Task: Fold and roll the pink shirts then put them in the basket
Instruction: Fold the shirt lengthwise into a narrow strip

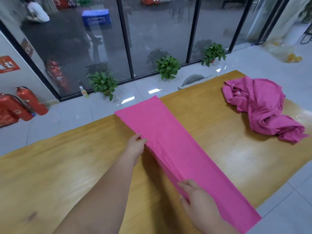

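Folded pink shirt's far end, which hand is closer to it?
Left. The left hand pinches the left edge of the folded pink shirt partway along; the right hand holds that edge closer to the near end.

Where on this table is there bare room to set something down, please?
The widest bare table lies left of the folded shirt, beside the left hand. A smaller bare patch sits between that shirt and the crumpled shirt. The far right corner is crowded.

Wooden table (67, 166), three potted plants (167, 66), red fire extinguishers (32, 101)
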Tool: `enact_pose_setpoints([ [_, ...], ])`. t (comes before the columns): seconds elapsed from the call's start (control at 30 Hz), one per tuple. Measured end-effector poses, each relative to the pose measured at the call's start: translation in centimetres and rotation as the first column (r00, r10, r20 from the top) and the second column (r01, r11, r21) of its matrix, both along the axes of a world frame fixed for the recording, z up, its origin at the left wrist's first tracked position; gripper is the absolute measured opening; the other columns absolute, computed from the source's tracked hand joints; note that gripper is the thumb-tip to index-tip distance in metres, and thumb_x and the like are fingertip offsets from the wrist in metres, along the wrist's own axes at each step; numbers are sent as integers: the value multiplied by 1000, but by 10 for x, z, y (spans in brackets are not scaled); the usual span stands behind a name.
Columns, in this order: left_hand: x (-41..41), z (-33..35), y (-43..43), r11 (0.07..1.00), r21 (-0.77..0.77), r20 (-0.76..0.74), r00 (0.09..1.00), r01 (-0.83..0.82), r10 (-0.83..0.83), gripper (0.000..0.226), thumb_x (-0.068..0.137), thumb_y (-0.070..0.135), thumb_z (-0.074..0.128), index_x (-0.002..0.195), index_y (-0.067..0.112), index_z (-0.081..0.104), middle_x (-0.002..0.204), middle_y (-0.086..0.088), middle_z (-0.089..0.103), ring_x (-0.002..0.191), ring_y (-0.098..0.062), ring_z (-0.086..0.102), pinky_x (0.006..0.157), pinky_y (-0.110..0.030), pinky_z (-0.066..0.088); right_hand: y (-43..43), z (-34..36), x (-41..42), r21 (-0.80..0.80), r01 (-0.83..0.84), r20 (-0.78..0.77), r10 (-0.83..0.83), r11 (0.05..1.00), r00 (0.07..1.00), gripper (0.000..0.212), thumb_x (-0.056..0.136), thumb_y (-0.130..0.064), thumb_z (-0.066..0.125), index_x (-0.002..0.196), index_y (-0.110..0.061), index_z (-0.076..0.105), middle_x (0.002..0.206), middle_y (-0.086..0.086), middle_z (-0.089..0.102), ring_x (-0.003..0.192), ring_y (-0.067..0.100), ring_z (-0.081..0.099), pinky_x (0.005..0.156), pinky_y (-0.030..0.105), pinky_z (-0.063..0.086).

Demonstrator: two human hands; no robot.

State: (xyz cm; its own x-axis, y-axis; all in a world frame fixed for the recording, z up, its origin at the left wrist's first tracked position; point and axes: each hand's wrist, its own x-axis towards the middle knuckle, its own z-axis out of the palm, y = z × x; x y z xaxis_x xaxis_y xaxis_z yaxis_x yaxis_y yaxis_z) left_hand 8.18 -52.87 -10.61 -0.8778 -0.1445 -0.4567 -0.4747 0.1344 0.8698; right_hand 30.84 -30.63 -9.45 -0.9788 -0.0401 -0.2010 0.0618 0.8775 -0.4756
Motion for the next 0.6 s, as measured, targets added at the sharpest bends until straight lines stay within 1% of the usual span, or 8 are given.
enact_pose_setpoints([
  [0.03,-3,5,9,1000,12,-11,1000,7,-7,49,97,12,70,144,14,59,109,-3,72,90,-22,66,77,-36,51,9,3,-2,-7,19,-18,-19,1000,1000,49,100,-41,56,149,-42,54,139,-30,47,116,0,60,92,27,56],
  [0.17,-15,26,47,998,62,-48,999,19,-17,57,97,14,70,151,13,52,121,-5,71,100,-24,69,85,-40,56,46,13,-17,-46,91,-50,-94,995,994,49,100,-28,61,146,-44,57,137,-31,48,110,-2,61,90,24,57],
  [0.27,-27,32,77,998,63,-68,998,13,-9,57,97,12,70,151,10,52,110,3,67,95,-19,64,92,-44,57,74,12,-30,-91,102,-65,-109,991,992,50,97,-20,64,142,-42,61,134,-31,49,107,-4,62,91,25,56],
  [0.3,-31,34,87,998,65,-70,997,18,-14,60,97,14,72,153,10,50,118,2,66,104,-19,64,95,-41,56,84,9,-34,-117,105,-76,-114,988,991,51,95,-17,65,141,-40,63,134,-30,51,110,-4,62,95,26,55],
  [0.33,-35,34,96,998,60,-67,998,23,-18,67,95,17,74,156,11,47,133,-1,63,117,-20,63,105,-44,54,93,5,-38,-145,108,-86,-121,984,989,51,94,-15,66,140,-37,65,134,-28,52,111,-4,62,98,27,54],
  [0.4,-43,35,113,998,46,-74,997,33,-30,78,91,25,78,159,16,43,155,-5,50,134,-23,56,113,-49,49,112,-4,-46,-194,119,-89,-139,974,986,52,92,-10,67,138,-34,67,132,-27,54,108,-5,63,99,26,52],
  [0.5,-47,33,138,995,36,-45,994,98,-97,86,88,36,78,163,25,37,162,1,42,140,-25,52,119,-48,43,140,-22,-57,-238,150,-48,-166,960,985,54,90,-5,70,138,-31,67,128,-26,56,93,-7,62,90,19,50],
  [0.6,-24,25,166,967,-36,-49,966,251,-252,86,95,36,74,167,27,26,166,4,35,150,-20,39,127,-39,28,165,-42,-64,-220,155,55,-146,963,988,59,88,-4,72,138,-35,65,125,-19,58,86,-2,63,84,17,47],
])
